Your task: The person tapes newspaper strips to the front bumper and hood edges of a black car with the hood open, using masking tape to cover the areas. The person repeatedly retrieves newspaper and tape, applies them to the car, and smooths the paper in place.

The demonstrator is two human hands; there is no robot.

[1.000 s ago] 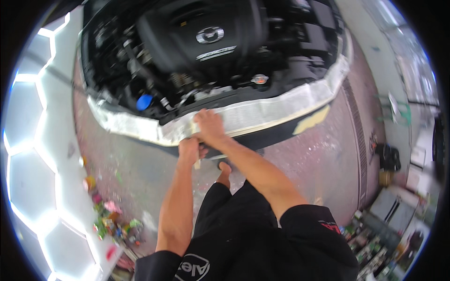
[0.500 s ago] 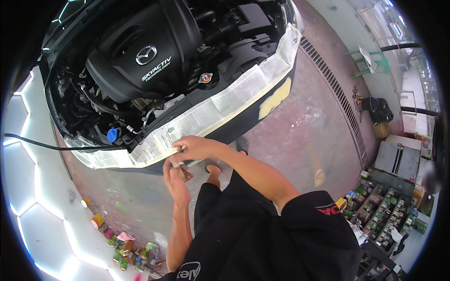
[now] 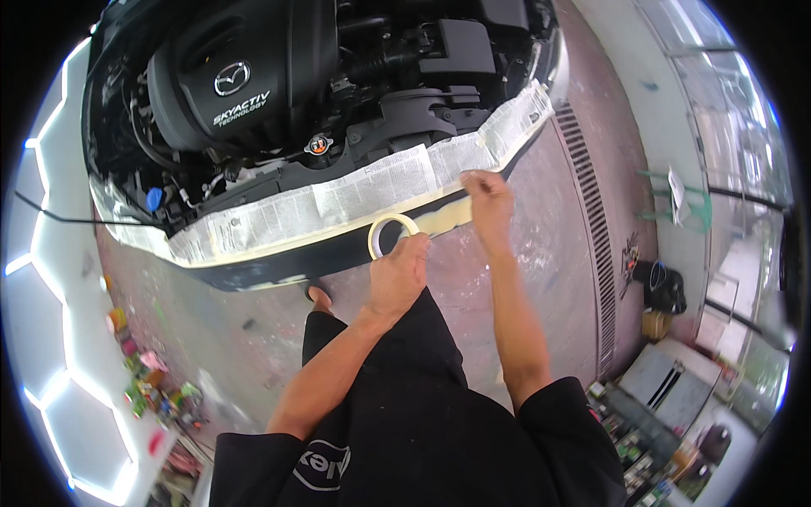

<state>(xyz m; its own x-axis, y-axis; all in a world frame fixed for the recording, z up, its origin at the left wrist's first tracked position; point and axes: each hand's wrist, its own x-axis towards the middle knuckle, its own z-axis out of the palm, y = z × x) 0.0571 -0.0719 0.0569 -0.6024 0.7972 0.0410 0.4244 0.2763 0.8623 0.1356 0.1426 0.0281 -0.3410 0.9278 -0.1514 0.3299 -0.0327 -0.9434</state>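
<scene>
My left hand [image 3: 397, 275] is closed on a roll of pale yellow masking tape [image 3: 372, 242], held upright in front of the car's dark bumper [image 3: 312, 260]. To its right, my right hand [image 3: 492, 207] is raised at the lower edge of the newspaper sheets [image 3: 372, 190], its fingers curled together. What they pinch, if anything, is hidden. Strips of tape fasten the newspaper along the front edge of the engine bay. A cream-coloured patch [image 3: 448, 217] on the bumper shows between my two hands.
The open engine bay holds a black engine cover [image 3: 245, 76]. A floor drain grate [image 3: 587, 220] runs along the right, with a green stool [image 3: 680, 207] beyond it. Several cans and boxes [image 3: 156, 380] lie at the lower left. A grey cabinet [image 3: 667, 384] stands at the right.
My hands were together at the newspaper's edge further left. Now they are apart and further right along the bumper, and the tape roll shows plainly in my left hand.
</scene>
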